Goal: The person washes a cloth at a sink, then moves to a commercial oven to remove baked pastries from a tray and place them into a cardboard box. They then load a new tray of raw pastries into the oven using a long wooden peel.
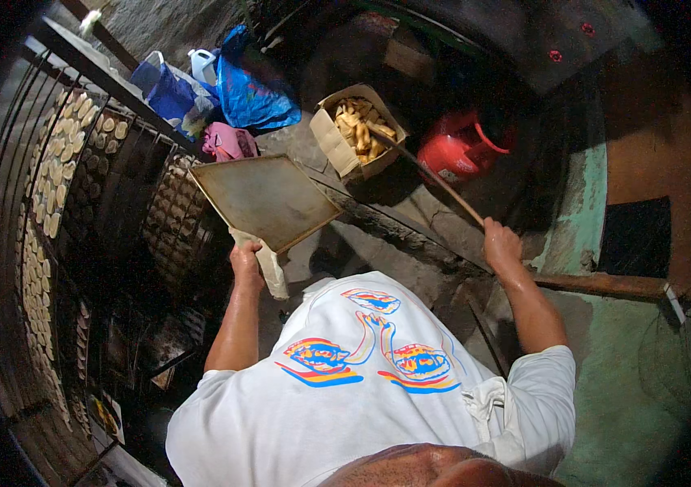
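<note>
My left hand (247, 265) grips the near corner of a metal baking tray (269, 198) through a folded pale cloth (271, 268). The tray's surface shows nothing on it and is held tilted. My right hand (502, 243) is closed around a long thin wooden stick (443, 184). The stick's far end reaches over an open cardboard box (332, 141) that holds many golden-brown baked pieces (359, 128). Whether the stick touches them, I cannot tell.
At the left stands a rack (47, 61) with trays of round pale dough pieces (56, 158). A red gas cylinder (452, 149) is right of the box. Blue plastic bag (257, 91), pink bag (230, 141), blue bucket (169, 91) and white jug (202, 66) stand beyond the tray. A low ledge (382, 222) crosses ahead.
</note>
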The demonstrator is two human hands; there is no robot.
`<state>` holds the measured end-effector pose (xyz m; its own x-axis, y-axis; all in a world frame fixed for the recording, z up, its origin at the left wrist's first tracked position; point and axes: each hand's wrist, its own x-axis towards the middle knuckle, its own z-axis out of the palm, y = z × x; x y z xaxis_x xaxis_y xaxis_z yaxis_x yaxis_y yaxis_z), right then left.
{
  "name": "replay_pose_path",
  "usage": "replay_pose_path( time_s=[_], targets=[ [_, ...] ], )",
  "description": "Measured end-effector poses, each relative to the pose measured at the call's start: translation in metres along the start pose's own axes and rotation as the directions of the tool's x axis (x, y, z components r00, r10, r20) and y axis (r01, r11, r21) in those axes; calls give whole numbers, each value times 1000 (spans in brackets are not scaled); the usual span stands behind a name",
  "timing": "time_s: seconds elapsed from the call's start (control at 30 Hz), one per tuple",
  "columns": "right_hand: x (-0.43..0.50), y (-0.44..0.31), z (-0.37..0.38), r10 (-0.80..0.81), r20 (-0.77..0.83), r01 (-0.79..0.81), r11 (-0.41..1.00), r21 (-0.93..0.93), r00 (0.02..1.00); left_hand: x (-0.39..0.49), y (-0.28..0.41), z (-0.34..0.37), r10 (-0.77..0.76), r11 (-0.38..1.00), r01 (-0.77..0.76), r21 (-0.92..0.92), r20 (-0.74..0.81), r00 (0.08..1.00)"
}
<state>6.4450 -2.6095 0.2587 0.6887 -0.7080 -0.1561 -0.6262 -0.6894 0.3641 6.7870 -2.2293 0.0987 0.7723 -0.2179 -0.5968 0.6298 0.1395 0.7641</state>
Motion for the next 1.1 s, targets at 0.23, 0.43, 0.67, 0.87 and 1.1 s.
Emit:
replay_pose_path(
  time_s=[0.23, 0.43, 0.67, 0.87, 1.1],
  targets=[
    [-39, -19, -6, 108, 146, -136, 972, 194, 983, 5, 15, -11, -44, 999, 44, 4, 0, 999],
    [-86, 0, 61, 131, 88, -156, 882, 444, 988, -3, 18, -23, -24, 998, 24, 62, 5, 1000],
    [-22, 87, 336, 89, 482, -393, 714, 580, 872, -13, -17, -42, 78, 996, -75, 47, -61, 995],
    [2, 97, 350, 89, 539, -442, 690, 573, 837, -104, -77, -81, 88, 977, -126, -174, -210, 974],
    [23, 63, 300, 35, 500, -373, 711, 596, 865, -219, -121, -143, 176, 883, -295, -364, -326, 929]
  ],
)
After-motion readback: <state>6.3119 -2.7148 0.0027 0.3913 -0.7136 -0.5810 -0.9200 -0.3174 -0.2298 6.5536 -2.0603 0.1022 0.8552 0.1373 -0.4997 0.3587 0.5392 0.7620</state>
